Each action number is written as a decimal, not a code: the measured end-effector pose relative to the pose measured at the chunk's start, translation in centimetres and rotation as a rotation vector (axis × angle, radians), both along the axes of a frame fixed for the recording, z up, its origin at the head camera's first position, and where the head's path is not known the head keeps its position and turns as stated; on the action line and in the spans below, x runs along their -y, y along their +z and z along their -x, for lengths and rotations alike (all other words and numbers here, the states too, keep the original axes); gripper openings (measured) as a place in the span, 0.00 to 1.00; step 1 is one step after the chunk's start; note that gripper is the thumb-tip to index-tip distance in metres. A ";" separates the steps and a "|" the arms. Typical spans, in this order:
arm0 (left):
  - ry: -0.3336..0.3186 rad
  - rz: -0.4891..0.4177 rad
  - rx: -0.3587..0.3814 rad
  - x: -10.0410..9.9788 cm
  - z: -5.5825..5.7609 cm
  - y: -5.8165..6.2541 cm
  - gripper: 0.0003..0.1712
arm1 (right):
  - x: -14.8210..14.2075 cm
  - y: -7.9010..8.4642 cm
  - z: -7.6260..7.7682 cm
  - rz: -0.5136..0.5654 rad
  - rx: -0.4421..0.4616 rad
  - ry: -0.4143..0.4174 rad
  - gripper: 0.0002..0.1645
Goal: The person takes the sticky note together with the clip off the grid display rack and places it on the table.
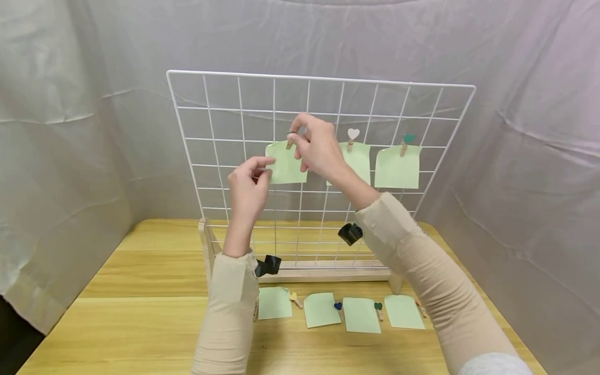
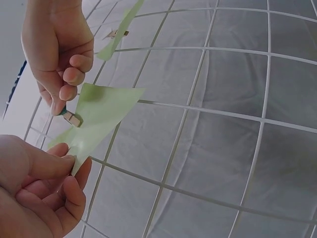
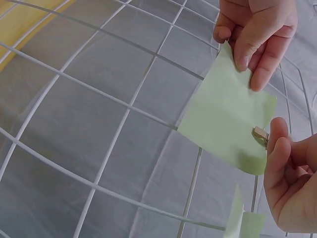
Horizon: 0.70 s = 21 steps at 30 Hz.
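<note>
A light green paper note (image 1: 287,167) lies against the white wire grid (image 1: 220,189), left of two notes clipped there. My left hand (image 1: 249,186) pinches the note's left edge between thumb and fingers, as the left wrist view shows (image 2: 44,183). At the note's top edge my right hand (image 1: 319,146) pinches a small wooden clothespin (image 3: 261,133), whose jaws sit over the paper. The clothespin's decorated end is mostly covered by my fingertips. To the right hang a note (image 1: 358,162) under a white heart clothespin (image 1: 353,135) and another (image 1: 397,167) under a teal heart clothespin (image 1: 408,140).
On the wooden table (image 1: 140,312), in front of the grid's wooden base (image 1: 328,274), lie several green notes (image 1: 274,303) in a row. Small heart clothespins, including a yellow one (image 1: 295,299) and a blue one (image 1: 338,307), lie beside them. Grey cloth (image 1: 300,36) hangs behind.
</note>
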<state>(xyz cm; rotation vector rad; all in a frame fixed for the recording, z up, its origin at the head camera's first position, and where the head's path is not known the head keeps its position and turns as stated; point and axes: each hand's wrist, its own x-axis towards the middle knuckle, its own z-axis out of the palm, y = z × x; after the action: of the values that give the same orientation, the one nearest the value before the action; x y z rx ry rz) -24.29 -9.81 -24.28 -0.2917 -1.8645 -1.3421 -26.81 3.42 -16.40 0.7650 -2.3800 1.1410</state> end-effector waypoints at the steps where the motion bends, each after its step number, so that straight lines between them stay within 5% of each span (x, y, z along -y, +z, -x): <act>1: 0.000 0.000 -0.001 0.0 0.0 0.0 0.10 | 0.0 0.0 0.0 0.006 0.001 0.000 0.02; 21: -0.017 -0.022 -0.023 0.2 -0.6 -0.2 0.10 | -1.2 -0.3 -0.4 0.121 -0.063 0.013 0.03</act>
<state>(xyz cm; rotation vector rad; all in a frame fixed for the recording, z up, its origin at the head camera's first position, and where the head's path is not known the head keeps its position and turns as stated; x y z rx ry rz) -23.68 -10.01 -24.49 -0.3107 -1.8311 -1.3638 -26.38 4.58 -16.66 0.7656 -2.2353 1.2348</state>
